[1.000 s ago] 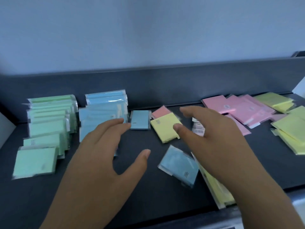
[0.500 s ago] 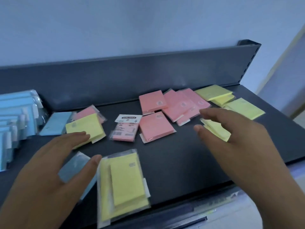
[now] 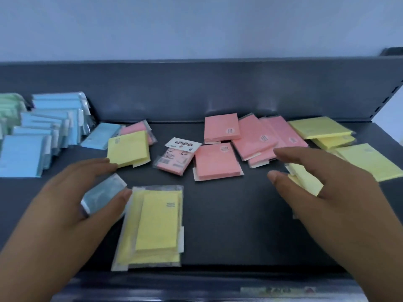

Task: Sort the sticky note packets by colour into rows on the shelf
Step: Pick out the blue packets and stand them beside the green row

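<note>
Sticky note packets lie on a dark shelf (image 3: 229, 225). Blue packets (image 3: 43, 131) stand in a row at the left, with green packets (image 3: 8, 110) beyond them at the frame edge. Pink packets (image 3: 250, 138) lie loose in the middle and yellow packets (image 3: 322, 129) at the right. My left hand (image 3: 72, 210) hovers with spread fingers over a loose blue packet (image 3: 102, 196), beside a yellow stack (image 3: 154, 225) at the front. My right hand (image 3: 322, 192) is open above a small yellow packet (image 3: 305, 177). Neither hand holds anything.
A single yellow packet (image 3: 128, 148) lies over a pink one (image 3: 137, 129) near the blue row, next to a flat blue packet (image 3: 102, 135). A small labelled pink packet (image 3: 174, 158) sits mid-shelf. The shelf's back wall (image 3: 196, 90) rises behind, and its front lip (image 3: 196, 284) runs below.
The view swung right, then slightly back left, so the blue row is in sight again. Both hands stay open and hovering; the right hand shifted right toward the yellow packets.
</note>
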